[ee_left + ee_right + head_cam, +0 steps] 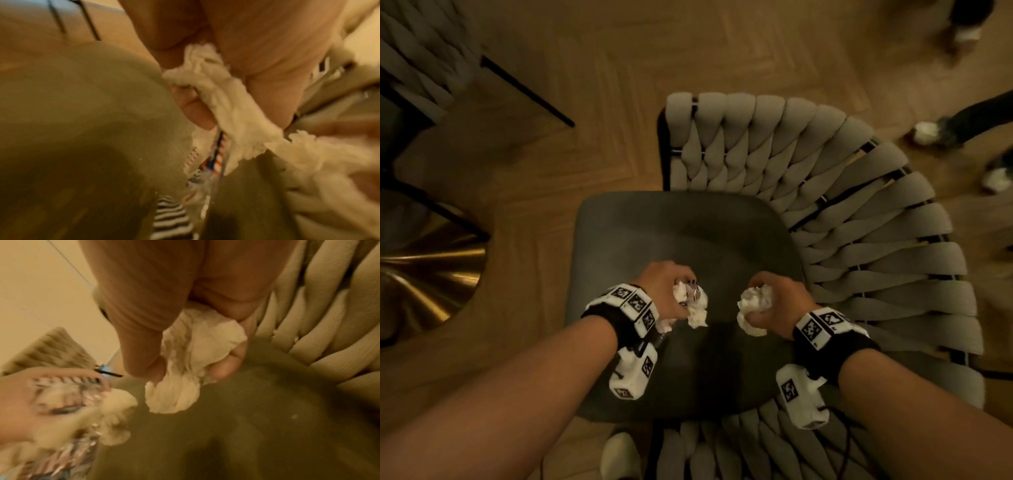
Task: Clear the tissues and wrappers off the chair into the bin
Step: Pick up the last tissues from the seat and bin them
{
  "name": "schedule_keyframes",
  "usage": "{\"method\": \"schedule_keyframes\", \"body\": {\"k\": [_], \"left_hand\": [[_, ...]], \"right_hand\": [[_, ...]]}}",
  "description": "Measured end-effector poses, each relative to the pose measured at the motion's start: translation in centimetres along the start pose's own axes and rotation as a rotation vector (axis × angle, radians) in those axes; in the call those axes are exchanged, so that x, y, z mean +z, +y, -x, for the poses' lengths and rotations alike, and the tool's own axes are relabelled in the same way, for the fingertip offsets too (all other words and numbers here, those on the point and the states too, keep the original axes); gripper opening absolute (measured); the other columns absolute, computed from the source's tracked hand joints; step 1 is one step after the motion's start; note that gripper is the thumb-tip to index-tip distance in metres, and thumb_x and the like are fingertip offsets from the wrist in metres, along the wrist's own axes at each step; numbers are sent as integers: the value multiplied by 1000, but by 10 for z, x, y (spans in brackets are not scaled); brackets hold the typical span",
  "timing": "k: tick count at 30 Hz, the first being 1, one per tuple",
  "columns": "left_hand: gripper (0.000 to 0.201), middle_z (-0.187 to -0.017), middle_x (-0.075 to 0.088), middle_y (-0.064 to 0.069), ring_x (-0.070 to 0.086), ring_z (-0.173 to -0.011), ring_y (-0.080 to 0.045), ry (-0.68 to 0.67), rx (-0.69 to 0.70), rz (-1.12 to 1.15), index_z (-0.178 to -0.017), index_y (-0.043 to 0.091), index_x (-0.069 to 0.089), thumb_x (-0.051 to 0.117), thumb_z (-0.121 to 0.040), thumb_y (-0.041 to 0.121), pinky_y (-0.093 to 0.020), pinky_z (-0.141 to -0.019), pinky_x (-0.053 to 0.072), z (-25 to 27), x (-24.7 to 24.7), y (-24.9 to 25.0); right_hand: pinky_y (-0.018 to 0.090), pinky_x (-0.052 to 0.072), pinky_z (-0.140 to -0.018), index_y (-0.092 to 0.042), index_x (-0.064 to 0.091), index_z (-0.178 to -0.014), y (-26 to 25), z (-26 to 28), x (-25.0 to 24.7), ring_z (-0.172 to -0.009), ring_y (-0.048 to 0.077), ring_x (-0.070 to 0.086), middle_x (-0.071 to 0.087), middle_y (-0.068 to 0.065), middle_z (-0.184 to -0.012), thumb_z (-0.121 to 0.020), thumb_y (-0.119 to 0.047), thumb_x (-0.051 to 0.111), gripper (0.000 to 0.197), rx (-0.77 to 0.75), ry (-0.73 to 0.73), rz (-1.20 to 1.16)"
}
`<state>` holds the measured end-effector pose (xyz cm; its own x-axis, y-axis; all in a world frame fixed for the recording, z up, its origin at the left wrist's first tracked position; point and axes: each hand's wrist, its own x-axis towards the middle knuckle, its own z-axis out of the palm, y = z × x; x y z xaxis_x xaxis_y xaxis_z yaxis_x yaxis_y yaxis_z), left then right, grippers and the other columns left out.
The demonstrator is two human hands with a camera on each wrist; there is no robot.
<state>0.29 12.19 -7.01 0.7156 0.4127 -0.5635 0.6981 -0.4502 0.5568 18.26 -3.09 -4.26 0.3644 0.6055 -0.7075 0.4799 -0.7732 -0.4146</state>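
White tissues (753, 308) in both fists

Dim warm light, blurred wrist views

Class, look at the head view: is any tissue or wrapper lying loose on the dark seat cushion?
No: the seat cushion is bare, with tissue only in the left hand and right hand.

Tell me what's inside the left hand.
The left hand grips crumpled white tissue bunched with a striped plastic wrapper. Whatever lies deeper in the palm is covered by the fingers.
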Motion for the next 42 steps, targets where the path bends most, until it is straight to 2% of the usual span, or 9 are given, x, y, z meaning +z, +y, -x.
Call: {"method": "schedule_keyframes", "body": {"k": [6,10,17,25,28,31,34,37,42], "left_hand": [[49,-95,69,5,67,-84,-12,257,-228,539,-97,33,63,83,-58,13,-30,-78,57,149,-38,-56],[47,-90,66,9,63,-78,-3,476,-386,767,-106,24,60,78,-67,4,-9,-59,51,261,-41,-108],[47,-85,66,13,65,-76,-8,785,-630,1008,-87,40,57,82,-65,7,-15,-62,53,470,31,-237],[46,-96,64,10,62,-89,-13,870,-905,1219,-98,34,56,83,-63,22,-31,-78,51,652,153,-397],[57,-111,62,-4,58,-93,-21,803,-1032,1217,-115,24,53,82,-65,25,-39,-86,51,676,190,-468],[57,-107,52,0,55,-102,-25,790,-1079,1180,-122,16,49,77,-72,19,-34,-81,43,670,215,-538],[60,-124,54,-5,53,-110,-28,847,-1125,1190,-124,15,47,76,-72,15,-39,-88,46,644,237,-605],[69,-134,50,-17,49,-119,-38,876,-1150,1111,-128,16,43,79,-69,24,-48,-99,42,608,264,-655],[98,-144,37,-15,44,-124,-40,637,-1102,1034,-138,31,22,80,-61,50,-47,-94,42,570,280,-696]], "right_hand": [[28,58,-50,-33,59,-102,-93,53,30,-63,20,69,62,-3,-89,-64,-25,79,44,-50,-140,-55],[29,57,-43,-25,61,-104,-169,90,78,-58,21,67,63,3,-91,-66,-15,80,43,-144,-222,-108],[25,52,-38,-21,62,-102,-286,169,267,-43,13,63,65,11,-89,-68,-8,81,41,-227,-375,-67],[25,55,-57,-21,62,-108,-358,252,505,-76,14,64,67,9,-105,-65,-12,84,49,-228,-464,121],[10,47,-53,-23,61,-109,-369,257,568,-76,5,60,66,-2,-96,-67,-17,83,48,-247,-507,187],[2,42,-48,-23,61,-108,-363,246,620,-74,-1,58,64,-6,-91,-68,-18,82,45,-263,-537,260],[8,44,-61,-25,63,-102,-339,224,658,-80,-1,57,64,-7,-95,-65,-16,84,43,-238,-558,321],[6,44,-57,-28,63,-98,-308,201,681,-82,-2,57,62,-14,-93,-66,-13,83,41,-185,-554,347],[10,45,-51,-28,63,-102,-273,175,705,-82,0,56,61,-12,-97,-67,-13,83,42,-99,-527,373]]}}
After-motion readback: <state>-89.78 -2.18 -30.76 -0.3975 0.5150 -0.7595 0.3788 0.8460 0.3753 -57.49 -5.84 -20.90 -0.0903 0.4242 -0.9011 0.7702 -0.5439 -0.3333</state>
